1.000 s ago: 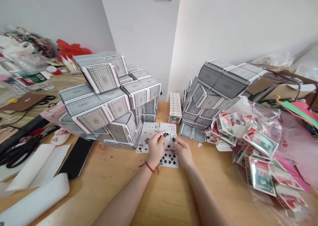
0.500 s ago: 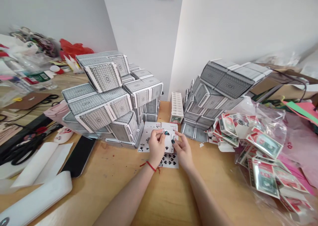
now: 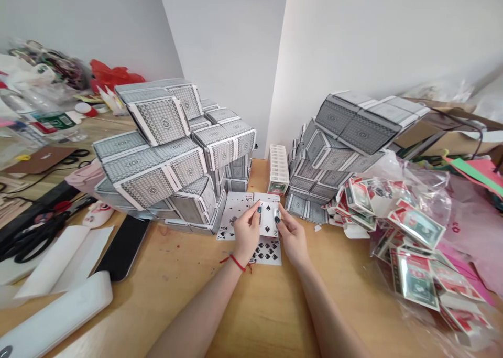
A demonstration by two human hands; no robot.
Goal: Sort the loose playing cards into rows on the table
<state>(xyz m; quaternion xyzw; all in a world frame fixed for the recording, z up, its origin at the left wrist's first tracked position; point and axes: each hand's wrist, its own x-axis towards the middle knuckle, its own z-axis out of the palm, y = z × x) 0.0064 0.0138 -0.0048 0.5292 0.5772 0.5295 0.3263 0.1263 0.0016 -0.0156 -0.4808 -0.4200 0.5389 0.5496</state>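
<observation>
White card (two-spot) in both hands

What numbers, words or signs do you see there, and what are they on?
"2", with spade signs: the held card.
"7": the flat card to its left.
Spade signs: the flat card nearest the person; its number is unsure.
Too blurred to read: print on the card boxes, bottle label and pink bag.
</observation>
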